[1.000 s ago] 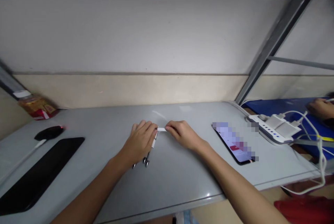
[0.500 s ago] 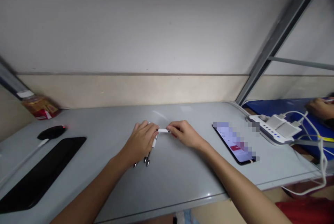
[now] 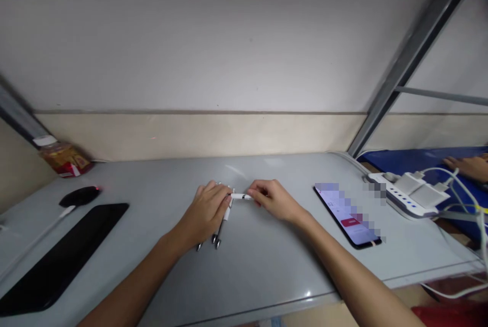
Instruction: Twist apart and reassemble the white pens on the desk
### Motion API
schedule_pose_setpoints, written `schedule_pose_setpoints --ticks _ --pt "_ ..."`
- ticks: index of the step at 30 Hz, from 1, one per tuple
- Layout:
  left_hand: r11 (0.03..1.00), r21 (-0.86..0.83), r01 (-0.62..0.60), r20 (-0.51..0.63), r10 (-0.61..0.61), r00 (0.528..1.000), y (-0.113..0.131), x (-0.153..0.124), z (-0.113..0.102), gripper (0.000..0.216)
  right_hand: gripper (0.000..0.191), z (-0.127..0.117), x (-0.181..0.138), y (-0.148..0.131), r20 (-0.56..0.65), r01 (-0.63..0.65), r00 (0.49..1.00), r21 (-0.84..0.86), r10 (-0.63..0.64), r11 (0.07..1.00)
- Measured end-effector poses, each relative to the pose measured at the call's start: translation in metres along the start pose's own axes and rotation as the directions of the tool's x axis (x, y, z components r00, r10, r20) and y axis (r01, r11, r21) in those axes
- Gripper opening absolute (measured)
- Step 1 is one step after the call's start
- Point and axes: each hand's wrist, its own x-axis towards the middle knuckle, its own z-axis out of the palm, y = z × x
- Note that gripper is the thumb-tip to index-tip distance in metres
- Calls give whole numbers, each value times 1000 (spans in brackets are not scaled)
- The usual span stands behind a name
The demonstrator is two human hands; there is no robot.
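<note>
Both my hands meet at the middle of a grey table (image 3: 267, 271). My left hand (image 3: 206, 210) is curled over several white pens (image 3: 221, 228) whose metal tips stick out toward me. My right hand (image 3: 272, 199) pinches the right end of a short white pen (image 3: 241, 196) that lies crosswise between the two hands. The fingertips of my left hand touch its other end.
A phone (image 3: 348, 215) with a lit screen lies to the right. Past it sits a white power strip (image 3: 406, 195) with chargers and cables. A black pad (image 3: 57, 256) and black mouse (image 3: 79, 196) lie left. Another person's hand (image 3: 468, 167) rests far right.
The view has shifted slightly. My hands stay together at the white pen, with a dark band on it now showing between them.
</note>
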Motion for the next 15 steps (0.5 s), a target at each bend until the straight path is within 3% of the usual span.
schedule_pose_setpoints --ticks 12,15 --pt "1000 -9 19 -6 -19 1000 -3 -1 -2 26 27 -4 -2 1 32 3 999 137 -8 991" --pt "1000 -13 12 -6 -13 1000 -2 0 -4 27 30 -4 -2 2 59 -58 997 125 51 990"
